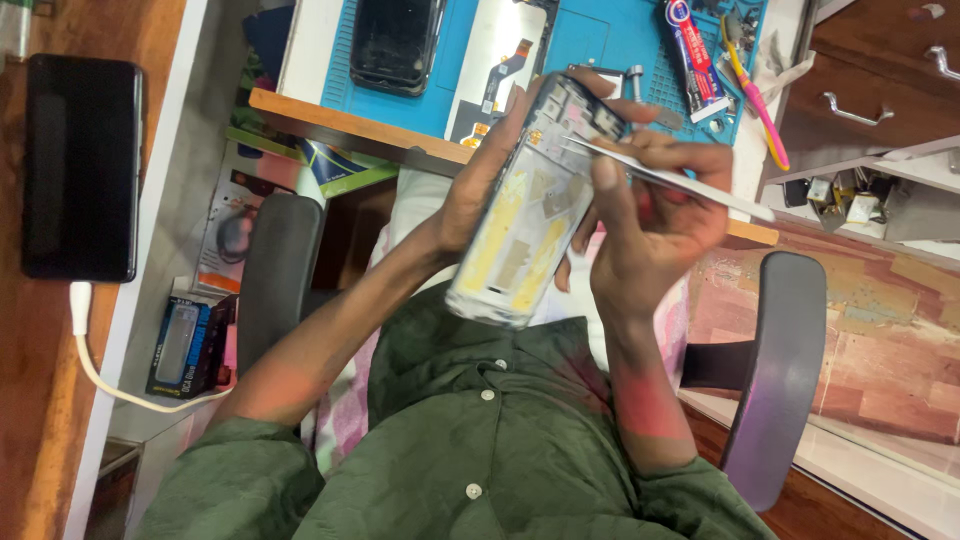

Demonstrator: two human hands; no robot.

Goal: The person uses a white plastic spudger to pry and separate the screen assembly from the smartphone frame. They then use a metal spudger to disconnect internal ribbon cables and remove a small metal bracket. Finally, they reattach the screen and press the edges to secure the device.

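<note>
My left hand point(478, 190) grips an opened phone body point(520, 225), back cover off, showing a silver frame with yellow patches and circuit parts at its top. It is held up in front of my green shirt point(480, 440). My right hand point(650, 235) pinches slim metal tweezers point(690, 185). Their tip rests on the upper part of the phone's inside, near the circuit board.
A blue work mat point(600, 40) on the desk carries a black phone point(395, 45), a white panel with a flex cable point(495, 60), a glue tube point(695, 60) and a pink-handled brush point(762, 115). Left, a black phone point(80, 165) lies on wood with a white cable point(95, 375). Chair armrests point(280, 275) flank me.
</note>
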